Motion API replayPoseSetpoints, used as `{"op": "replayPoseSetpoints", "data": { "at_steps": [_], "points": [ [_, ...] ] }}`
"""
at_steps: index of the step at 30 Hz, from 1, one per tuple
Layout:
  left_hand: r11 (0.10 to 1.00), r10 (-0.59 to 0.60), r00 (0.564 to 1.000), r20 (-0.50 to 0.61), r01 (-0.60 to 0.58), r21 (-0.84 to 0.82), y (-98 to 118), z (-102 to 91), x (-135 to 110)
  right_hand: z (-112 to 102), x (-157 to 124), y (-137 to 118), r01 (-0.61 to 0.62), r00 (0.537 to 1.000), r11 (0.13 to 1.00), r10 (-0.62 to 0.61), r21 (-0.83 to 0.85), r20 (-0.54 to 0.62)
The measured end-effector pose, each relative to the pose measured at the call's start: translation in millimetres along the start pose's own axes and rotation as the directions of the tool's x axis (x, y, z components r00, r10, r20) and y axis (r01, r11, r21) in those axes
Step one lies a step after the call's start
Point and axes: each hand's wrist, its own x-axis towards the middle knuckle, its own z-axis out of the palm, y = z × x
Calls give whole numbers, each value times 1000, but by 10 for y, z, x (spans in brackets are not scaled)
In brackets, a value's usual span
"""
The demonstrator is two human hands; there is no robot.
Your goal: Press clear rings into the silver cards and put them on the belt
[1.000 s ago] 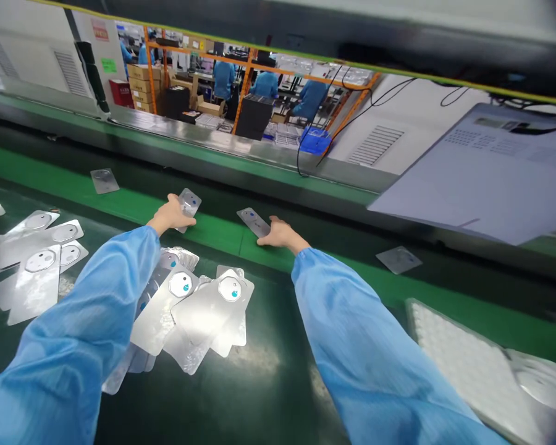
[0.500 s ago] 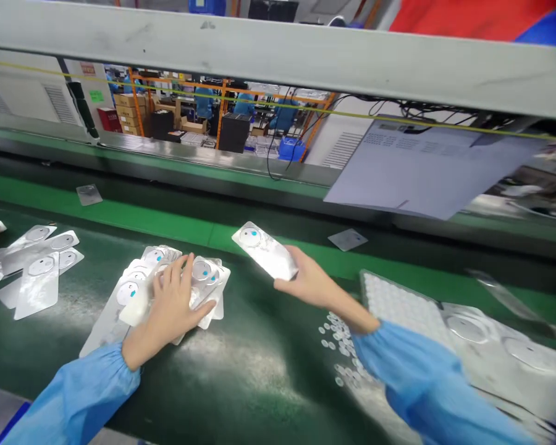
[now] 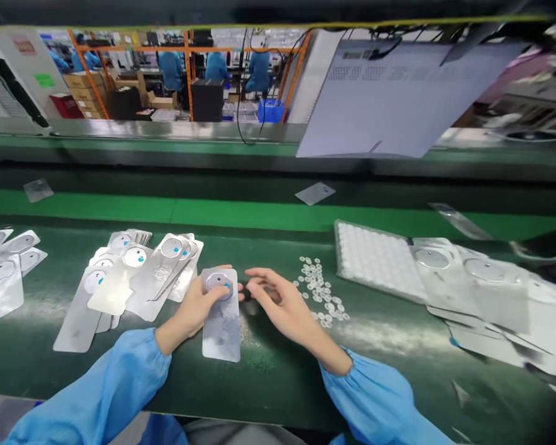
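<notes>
My left hand (image 3: 199, 306) grips a flat silver back panel (image 3: 221, 334) by its upper half, thumb pressed on the round ring near its top, where a bit of blue shows. Just right of that panel hovers my right hand (image 3: 282, 303), its fingers loosely curved and apart, with no object visible in them. Left of my left hand lies a fanned pile of similar panels (image 3: 141, 284), several with blue tabs by their rings. Many small clear discs (image 3: 317, 281) are scattered on the green worktop beyond my right hand.
A tray of white round pieces (image 3: 375, 256) stands at the right, beside stacked panels (image 3: 495, 296). More panels (image 3: 2, 278) lie at far left. A clear film piece (image 3: 315, 193) rests on the green ledge. A white sheet (image 3: 375, 99) hangs above the back edge.
The panel has come down and nearer, passing from my right hand to my left. My left hand has left the pile. The view has tilted down and shifted right.
</notes>
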Motion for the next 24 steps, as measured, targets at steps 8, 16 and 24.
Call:
{"op": "replayPoseSetpoints", "data": {
  "at_steps": [8, 16, 24],
  "points": [
    [978, 18, 998, -53, -6, 209, -89, 73, -75, 188, -148, 66, 408, 881, 872, -453, -269, -134],
    [930, 31, 998, 57, -50, 364, -132, 31, -132, 153, -126, 170, 430, 852, 775, -518, -463, -77],
    [898, -41, 992, 117, -15, 440, -155, 10, -167, 136, -138, 147, 430, 853, 759, -519, -489, -55]
  ]
}}
